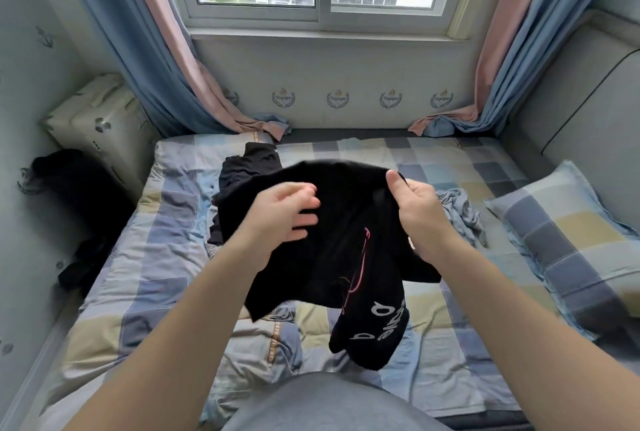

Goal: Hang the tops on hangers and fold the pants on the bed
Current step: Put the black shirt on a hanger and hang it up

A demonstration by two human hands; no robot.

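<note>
Through the head camera I am holding a black top [346, 223] up over the middle of the bed [156, 257], and its lower part, printed in pink and white, is hanging toward the near edge. My right hand [415, 209] is gripping the top's upper edge, thumb raised and fingers curled into the cloth. My left hand [291, 212] is resting against the fabric with fingers spread and loose, clasping nothing. A dark garment [249, 167] is lying behind toward the far edge, and a grey-blue garment [460, 212] is lying crumpled near the right edge, beside the checked pillow [571, 233].
</note>
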